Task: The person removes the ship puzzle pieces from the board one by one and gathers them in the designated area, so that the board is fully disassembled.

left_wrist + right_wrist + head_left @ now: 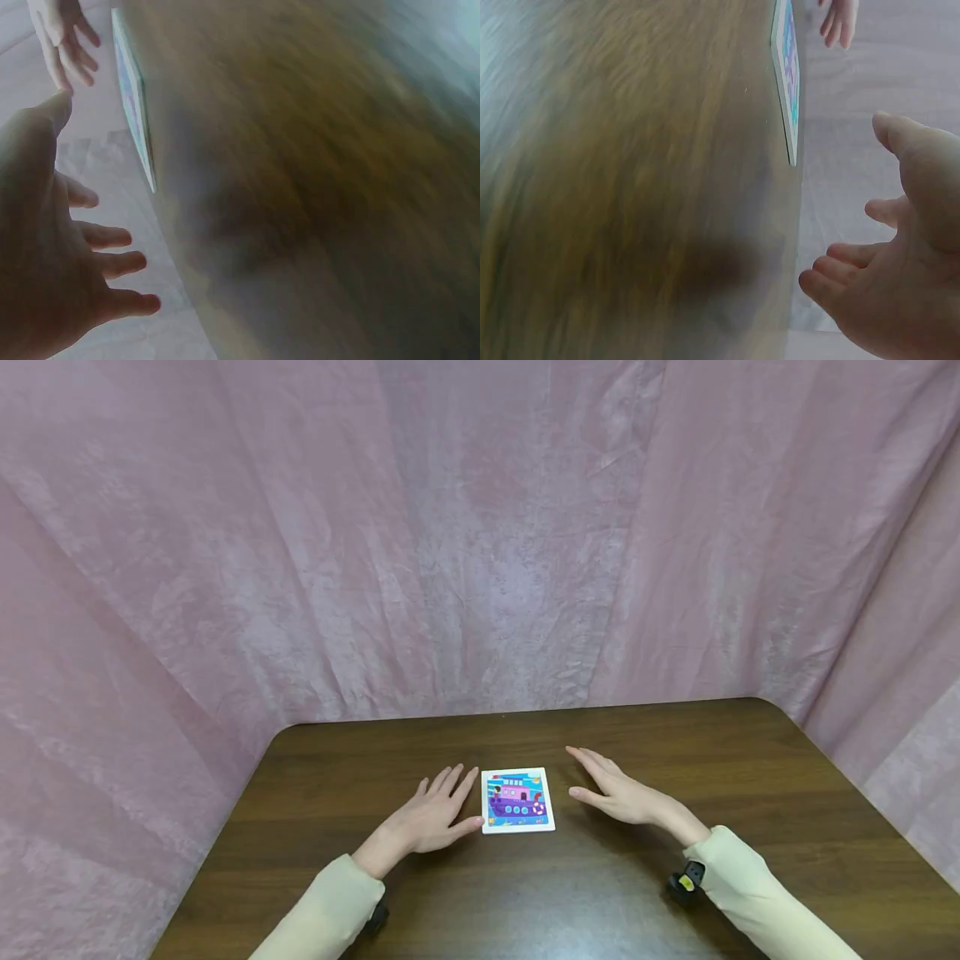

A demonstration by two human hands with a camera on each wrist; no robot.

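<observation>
A square picture puzzle (pixel 517 800) with a white border lies flat on the wooden table, showing a purple and pink boat on blue water. To its left, my left hand (pixel 431 817) is spread, with thumb and index fingertips close to the white edge. My right hand (pixel 621 793) hovers off the right side, fingers extended and thumb apart, holding nothing. In the left wrist view the puzzle (pixel 133 101) appears edge-on beyond my left hand (pixel 67 247). The right wrist view has its thin side (pixel 786 82) above my right hand (pixel 907 262).
The dark brown wooden table (pixel 510 893) has rounded far corners. Behind it hangs a pink velvet curtain (pixel 510 543), which also runs down both sides. A black wrist device (pixel 686 881) sits under the right sleeve (pixel 757 885).
</observation>
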